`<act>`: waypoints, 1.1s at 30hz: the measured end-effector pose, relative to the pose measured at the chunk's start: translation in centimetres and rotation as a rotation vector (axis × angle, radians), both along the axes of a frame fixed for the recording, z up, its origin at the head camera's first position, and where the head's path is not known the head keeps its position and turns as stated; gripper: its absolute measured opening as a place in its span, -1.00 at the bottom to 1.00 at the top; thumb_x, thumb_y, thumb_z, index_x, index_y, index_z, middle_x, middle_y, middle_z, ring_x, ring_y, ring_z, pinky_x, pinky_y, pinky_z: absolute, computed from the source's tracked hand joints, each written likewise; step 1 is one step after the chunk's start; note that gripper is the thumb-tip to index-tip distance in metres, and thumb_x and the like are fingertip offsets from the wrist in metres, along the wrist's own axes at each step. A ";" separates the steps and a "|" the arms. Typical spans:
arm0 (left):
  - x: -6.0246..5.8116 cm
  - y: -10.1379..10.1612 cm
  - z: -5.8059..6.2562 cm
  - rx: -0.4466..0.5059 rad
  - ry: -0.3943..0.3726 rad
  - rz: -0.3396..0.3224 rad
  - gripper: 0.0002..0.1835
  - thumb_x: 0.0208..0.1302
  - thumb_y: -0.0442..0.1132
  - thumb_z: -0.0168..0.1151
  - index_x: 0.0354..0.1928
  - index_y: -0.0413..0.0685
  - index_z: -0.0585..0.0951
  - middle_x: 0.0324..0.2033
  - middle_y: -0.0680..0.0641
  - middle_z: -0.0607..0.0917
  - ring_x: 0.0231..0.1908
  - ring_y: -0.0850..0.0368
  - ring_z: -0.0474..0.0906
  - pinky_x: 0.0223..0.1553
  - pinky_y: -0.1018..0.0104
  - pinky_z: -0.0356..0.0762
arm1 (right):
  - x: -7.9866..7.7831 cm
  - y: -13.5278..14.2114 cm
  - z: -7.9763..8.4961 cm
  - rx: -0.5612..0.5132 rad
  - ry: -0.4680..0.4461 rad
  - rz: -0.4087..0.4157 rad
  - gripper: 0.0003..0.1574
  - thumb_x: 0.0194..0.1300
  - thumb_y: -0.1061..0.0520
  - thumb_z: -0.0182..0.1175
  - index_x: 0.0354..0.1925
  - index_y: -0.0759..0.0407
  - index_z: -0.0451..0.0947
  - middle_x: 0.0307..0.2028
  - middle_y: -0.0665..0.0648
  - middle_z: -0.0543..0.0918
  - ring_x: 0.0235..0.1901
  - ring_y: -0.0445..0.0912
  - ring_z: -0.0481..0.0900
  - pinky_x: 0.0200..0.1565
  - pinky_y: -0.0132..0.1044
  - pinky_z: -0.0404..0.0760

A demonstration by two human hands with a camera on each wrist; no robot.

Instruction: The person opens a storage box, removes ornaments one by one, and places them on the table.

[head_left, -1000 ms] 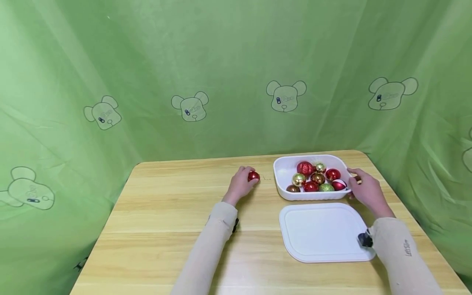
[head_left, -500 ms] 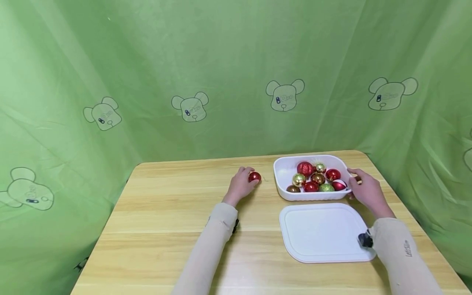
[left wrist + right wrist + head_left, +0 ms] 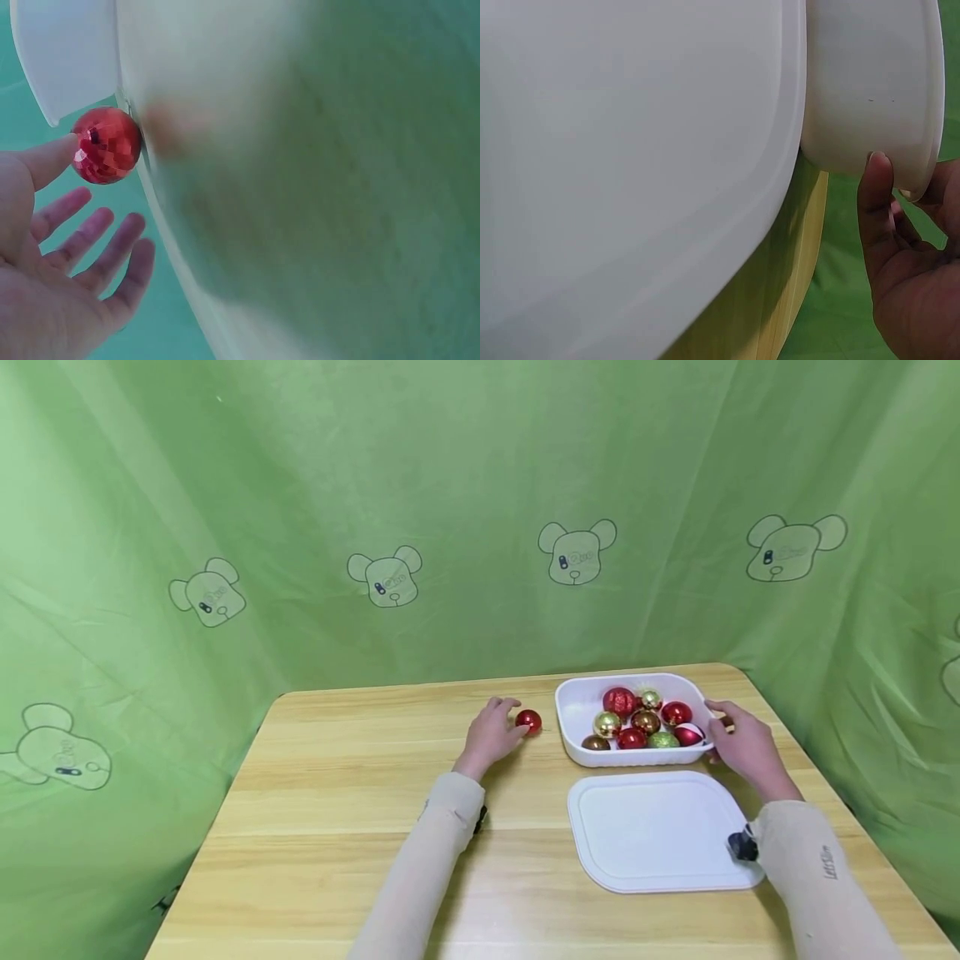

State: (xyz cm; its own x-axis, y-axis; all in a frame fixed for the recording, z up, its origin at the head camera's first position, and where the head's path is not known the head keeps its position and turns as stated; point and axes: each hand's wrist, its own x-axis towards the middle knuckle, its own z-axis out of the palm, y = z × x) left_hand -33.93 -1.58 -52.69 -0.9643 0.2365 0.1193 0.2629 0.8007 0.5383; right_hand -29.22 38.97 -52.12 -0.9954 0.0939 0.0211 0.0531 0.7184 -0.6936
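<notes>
A shiny red ball ornament (image 3: 528, 722) with a faceted surface sits on the table at the left of a white plastic container (image 3: 592, 758). My left hand (image 3: 489, 737) is just left of it; in the left wrist view the thumb (image 3: 56, 159) reaches the ball (image 3: 106, 145), while the other fingers are spread apart from it. Inside the container lie several red, gold, brown and green ball ornaments (image 3: 646, 722). At the container's right end my right hand (image 3: 746, 750) grips the corner, thumb against the outer wall and a finger at the rim.
A white lid (image 3: 663, 831) lies flat in front of the container, under the right forearm. The wooden table (image 3: 337, 777) has its back edge close to a green curtain (image 3: 480, 618) printed with bear heads.
The red ball has shifted slightly right, toward the container, and my left fingers have come away from it. My right hand and the container have stayed in place.
</notes>
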 end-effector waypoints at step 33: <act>1.7 8.7 1.1 -0.190 0.128 -0.316 -0.58 0.54 0.12 0.13 0.32 0.23 0.57 0.15 0.15 0.71 0.20 0.25 0.60 0.61 0.09 0.09 | -0.1 0.2 -0.2 0.010 -0.014 0.014 -0.31 0.66 0.05 -0.23 0.57 0.36 0.07 0.08 0.62 0.46 -0.50 -0.01 0.66 -0.49 -0.19 0.72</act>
State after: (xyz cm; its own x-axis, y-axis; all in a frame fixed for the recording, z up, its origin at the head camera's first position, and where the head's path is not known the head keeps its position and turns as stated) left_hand -32.25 7.16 -51.56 -0.8202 0.5493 0.1597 0.5684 0.7514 0.3350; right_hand -29.32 39.19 -52.31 -0.9968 0.0798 0.0081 0.0525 0.7259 -0.6858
